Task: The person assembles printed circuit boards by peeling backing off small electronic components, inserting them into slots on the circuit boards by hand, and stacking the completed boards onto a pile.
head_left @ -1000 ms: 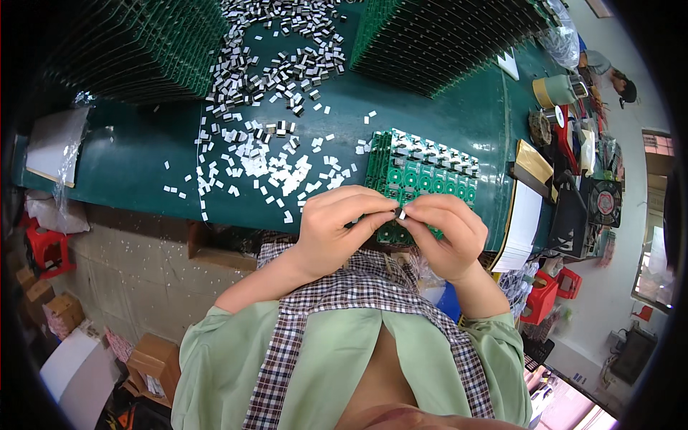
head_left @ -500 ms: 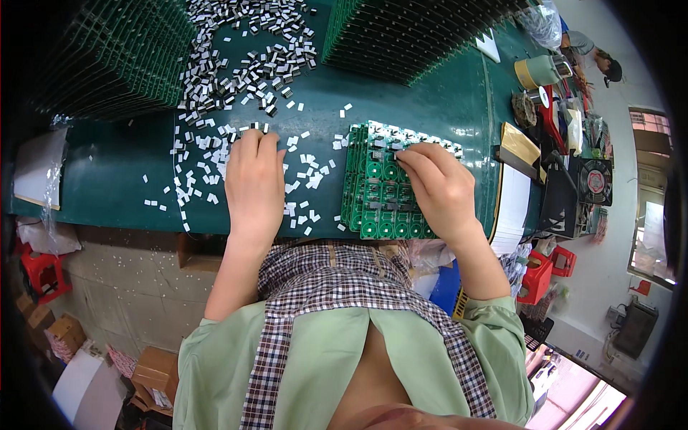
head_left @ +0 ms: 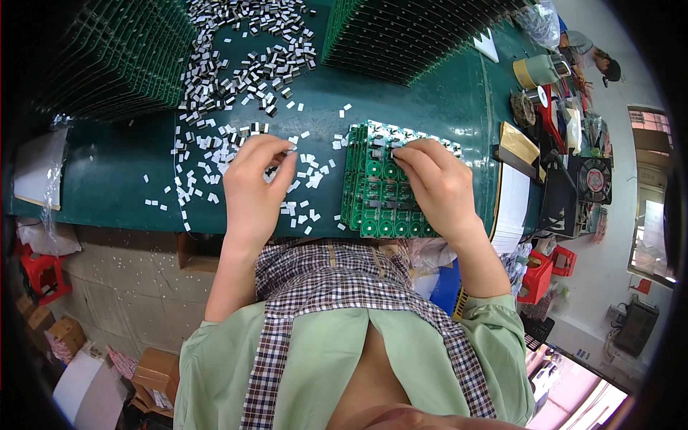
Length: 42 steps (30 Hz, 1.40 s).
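Observation:
A stack of green circuit boards (head_left: 374, 215) lies at the table's near edge, right of centre. Its top board carries rows of white-ringed circles and small dark parts. The fingertips of my right hand (head_left: 441, 190) are pinched together at this board's upper rows, covering what is between them. Left of the boards, my left hand (head_left: 254, 190) hovers over loose white pieces (head_left: 213, 154), thumb and forefinger pinched. A tiny pale bit shows at its fingertips, too small to name. Beyond it spreads a pile of small black components with white tops (head_left: 269, 68).
Tall racks of green boards stand at the far left (head_left: 129, 57) and far centre (head_left: 408, 36). On the right are a pale green flask (head_left: 537, 72), white sheets (head_left: 510, 208) and a black fan (head_left: 595, 180). Another person (head_left: 591, 54) is at the far right.
My left hand has drawn back slightly from the component pile, its fingers turning right into a pinch. The right hand has barely shifted at the board.

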Each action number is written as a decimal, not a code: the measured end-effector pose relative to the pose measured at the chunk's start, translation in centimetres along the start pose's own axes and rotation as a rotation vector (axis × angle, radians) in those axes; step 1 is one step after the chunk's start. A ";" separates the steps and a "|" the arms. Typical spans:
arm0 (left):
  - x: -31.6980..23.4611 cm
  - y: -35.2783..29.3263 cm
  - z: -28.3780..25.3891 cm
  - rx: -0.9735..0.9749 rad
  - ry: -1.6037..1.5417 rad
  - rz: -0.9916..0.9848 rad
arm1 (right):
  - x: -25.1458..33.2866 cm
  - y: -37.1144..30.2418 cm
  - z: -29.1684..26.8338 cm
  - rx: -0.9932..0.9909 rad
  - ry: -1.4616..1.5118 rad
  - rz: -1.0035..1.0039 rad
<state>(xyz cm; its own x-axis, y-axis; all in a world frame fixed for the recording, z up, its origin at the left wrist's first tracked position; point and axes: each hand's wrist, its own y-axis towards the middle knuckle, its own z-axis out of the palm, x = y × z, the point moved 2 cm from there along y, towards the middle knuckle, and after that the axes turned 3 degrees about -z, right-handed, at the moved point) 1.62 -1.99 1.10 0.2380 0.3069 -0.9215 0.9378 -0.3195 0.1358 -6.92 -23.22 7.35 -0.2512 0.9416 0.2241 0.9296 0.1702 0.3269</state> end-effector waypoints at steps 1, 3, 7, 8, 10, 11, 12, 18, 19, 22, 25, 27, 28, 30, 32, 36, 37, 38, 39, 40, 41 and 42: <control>-0.3 -0.1 0.0 -0.001 0.001 0.001 | 0.0 0.0 0.0 -0.001 0.001 -0.001; -0.6 -0.3 0.3 0.054 -0.230 -0.064 | 0.0 -0.1 0.1 -0.029 -0.026 -0.030; -0.3 -0.5 0.7 0.055 -0.343 -0.081 | -0.1 -0.3 0.3 -0.038 -0.034 -0.027; -0.3 -0.6 0.7 0.064 -0.406 -0.109 | -0.1 -0.3 0.3 -0.049 -0.016 -0.029; -0.2 -0.6 0.8 0.074 -0.469 -0.137 | -0.1 -0.3 0.4 -0.061 0.002 -0.030; -0.2 -0.6 0.8 0.085 -0.479 -0.136 | -0.2 -0.4 0.4 -0.074 -0.009 -0.035; -0.2 -0.6 0.8 0.096 -0.489 -0.135 | -0.2 -0.4 0.4 -0.087 -0.019 -0.040; -0.3 -0.8 1.2 0.146 -0.592 -0.184 | -0.4 -0.4 0.4 -0.082 -0.013 -0.051; -0.4 -0.8 1.3 0.146 -0.592 -0.183 | -0.3 -0.3 0.4 -0.081 -0.014 -0.051; -0.7 -0.7 1.5 0.158 -0.588 -0.162 | -0.2 -0.1 0.3 -0.087 -0.024 -0.045; -0.7 -0.7 1.6 0.179 -0.550 -0.169 | -0.3 0.0 0.1 -0.066 -0.029 -0.057; -0.6 -0.8 1.7 0.187 -0.545 -0.165 | -0.3 -0.1 0.2 -0.036 -0.085 -0.092; -0.6 -0.8 1.7 0.187 -0.545 -0.167 | -0.2 -0.1 0.2 -0.035 -0.084 -0.093; -0.7 -1.0 1.8 0.199 -0.533 -0.143 | 0.0 -0.2 0.1 -0.029 -0.104 -0.110; -0.8 -1.2 1.8 0.196 -0.526 -0.141 | 0.1 -0.3 0.1 -0.031 -0.101 -0.109; -0.8 -1.4 1.8 0.211 -0.509 -0.122 | 0.3 -0.5 0.1 -0.027 -0.106 -0.109; -0.7 -1.4 1.9 0.212 -0.510 -0.123 | 0.3 -0.5 0.1 -0.026 -0.106 -0.109; -0.6 -1.4 2.0 0.208 -0.523 -0.130 | 0.2 -0.4 0.2 -0.026 -0.107 -0.119; -0.6 -1.2 2.0 0.202 -0.535 -0.134 | 0.1 -0.3 0.2 -0.029 -0.107 -0.132; -0.5 -1.0 2.1 0.202 -0.535 -0.135 | -0.1 -0.1 0.4 -0.028 -0.106 -0.132; -0.4 -0.8 2.1 0.215 -0.523 -0.137 | -0.3 0.0 0.6 -0.021 -0.101 -0.138; -0.6 -0.8 2.1 0.226 -0.512 -0.132 | -0.3 0.0 0.5 -0.019 -0.100 -0.147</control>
<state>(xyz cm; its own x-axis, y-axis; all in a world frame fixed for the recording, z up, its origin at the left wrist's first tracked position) 0.24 -3.76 0.75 -0.0828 -0.0977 -0.9918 0.8608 -0.5084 -0.0218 -6.69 -23.32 6.81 -0.3557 0.9311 0.0808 0.8792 0.3040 0.3669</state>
